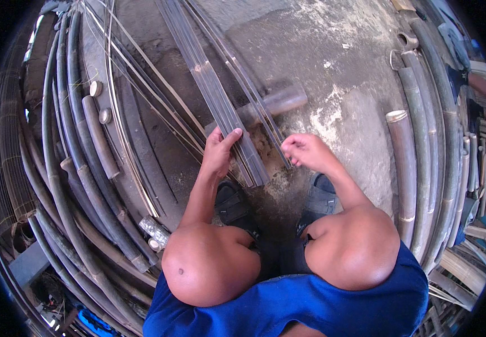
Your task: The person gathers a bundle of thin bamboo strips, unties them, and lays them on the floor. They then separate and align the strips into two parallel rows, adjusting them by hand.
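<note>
Your left hand (219, 153) rests flat on the bundle of bamboo strips (220, 106), fingers spread over its near end, gripping nothing | your right hand (306, 150) pinches one thin strip (254, 95) just right of the bundle | both lie across a short bamboo log (279, 102) on the concrete floor (333, 67).

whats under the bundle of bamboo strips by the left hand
A short round log lies crosswise under the bundle of bamboo strips, propping it off the concrete floor. The left hand rests on the bundle; the log's middle is covered.
</note>
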`<action>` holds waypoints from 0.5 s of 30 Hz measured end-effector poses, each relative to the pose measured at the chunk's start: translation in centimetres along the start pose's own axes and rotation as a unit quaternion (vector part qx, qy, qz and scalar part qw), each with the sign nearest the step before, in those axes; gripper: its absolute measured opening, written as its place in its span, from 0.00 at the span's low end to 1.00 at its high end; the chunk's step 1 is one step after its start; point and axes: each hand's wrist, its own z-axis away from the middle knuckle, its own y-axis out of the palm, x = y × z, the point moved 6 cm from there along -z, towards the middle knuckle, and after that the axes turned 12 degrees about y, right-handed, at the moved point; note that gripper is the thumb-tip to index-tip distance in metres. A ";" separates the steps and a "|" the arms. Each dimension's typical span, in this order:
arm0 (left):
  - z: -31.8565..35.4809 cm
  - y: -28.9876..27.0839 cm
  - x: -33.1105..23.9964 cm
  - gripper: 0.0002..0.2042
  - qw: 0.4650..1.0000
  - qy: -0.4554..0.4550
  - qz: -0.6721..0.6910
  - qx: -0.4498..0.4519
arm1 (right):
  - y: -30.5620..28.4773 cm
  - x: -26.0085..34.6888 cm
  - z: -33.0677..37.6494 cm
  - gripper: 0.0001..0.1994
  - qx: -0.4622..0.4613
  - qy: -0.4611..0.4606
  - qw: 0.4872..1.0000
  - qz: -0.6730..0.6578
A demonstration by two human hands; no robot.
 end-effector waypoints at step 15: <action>0.5 -0.8 0.0 0.06 0.998 -0.005 -0.044 -0.043 | 6.8 1.6 0.1 0.15 0.036 -0.103 0.991 0.080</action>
